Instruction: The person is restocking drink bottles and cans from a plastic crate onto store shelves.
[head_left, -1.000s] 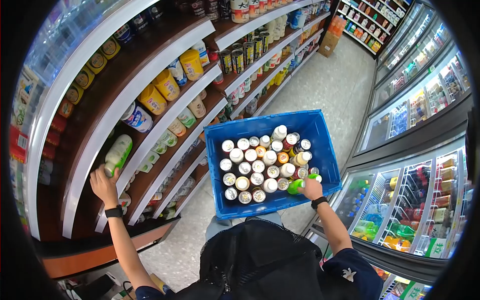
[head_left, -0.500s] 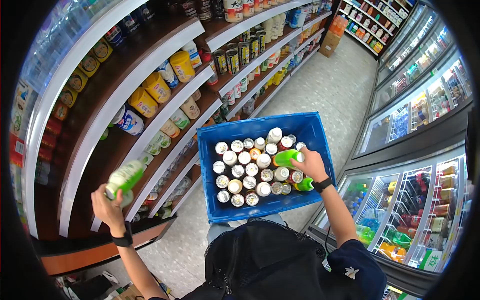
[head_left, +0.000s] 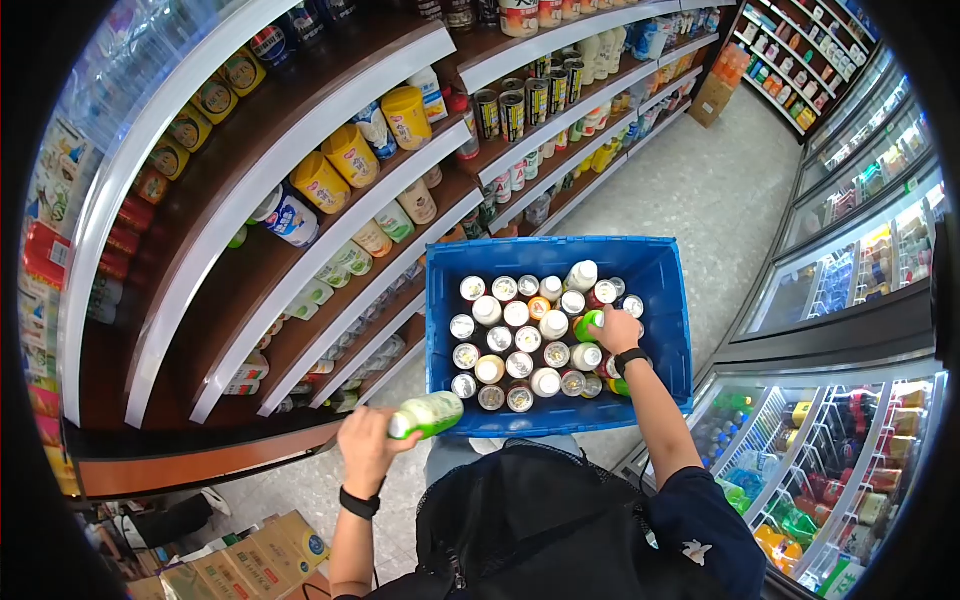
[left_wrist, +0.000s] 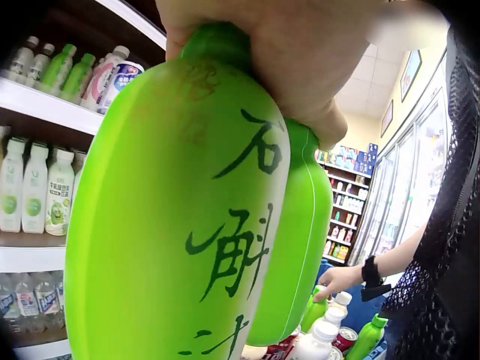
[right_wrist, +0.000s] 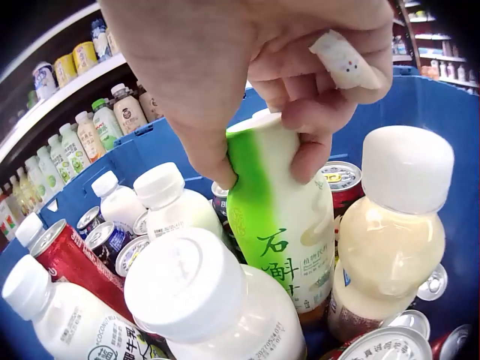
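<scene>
My left hand grips two green bottles by their necks, just left of the crate's near corner. In the left wrist view the front bottle covers part of the second bottle. My right hand is inside the blue crate, toward its right side. Thumb and fingers pinch the upper part of a green-and-white bottle, which stands among white-capped bottles and drink cans. Another green bottle is in the crate beneath my right wrist.
Curved shelves with bottles, cans and yellow tubs line the left side. Glass-door fridges run along the right. Cardboard boxes lie at lower left. An aisle floor stretches ahead, with an orange-and-brown carton stack farther off.
My left hand has come from the shelf toward the crate, carrying bottles. My right hand moved from the crate's near right corner farther in, and the green-and-white bottle it holds is now lower among the cans.
</scene>
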